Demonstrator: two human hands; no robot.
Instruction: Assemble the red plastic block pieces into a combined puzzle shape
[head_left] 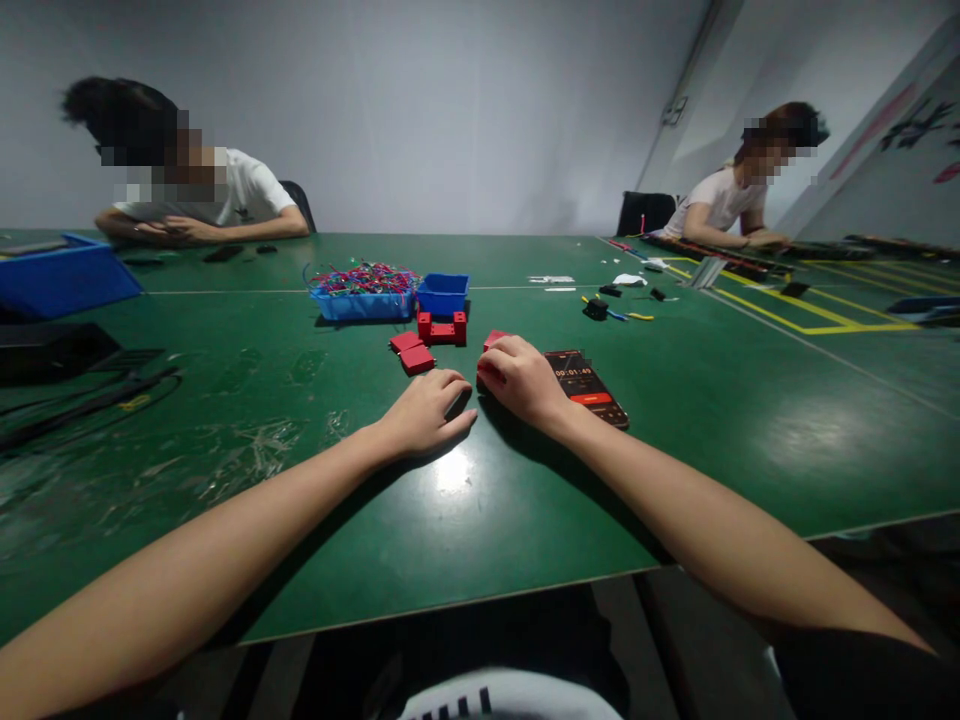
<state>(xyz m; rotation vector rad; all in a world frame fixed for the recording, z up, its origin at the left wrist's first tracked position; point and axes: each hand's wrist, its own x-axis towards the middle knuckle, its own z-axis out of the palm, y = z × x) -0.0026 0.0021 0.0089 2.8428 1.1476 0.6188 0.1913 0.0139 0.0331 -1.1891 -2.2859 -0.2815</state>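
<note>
My left hand (424, 412) rests on the green table, thumb and fingers apart and nothing between them. Just beyond it lie two flat red blocks (417, 359), touching each other. A red bracket-shaped piece (442, 328) with raised ends stands behind them. My right hand (529, 382) is curled, with its fingers closed around a red block (495, 337). Most of that block is hidden by the fingers; its far edge and a bit of red under the fingertips show. Beside my right wrist lies a phone (589, 392) with a timer on its screen.
A blue tray (365, 306) heaped with coloured wires stands beside a small blue bin (444, 291). Cutters (628, 316) and a black piece (596, 309) lie at right. Black equipment (52, 350) with cables is at left. Two people sit across the table (712, 470).
</note>
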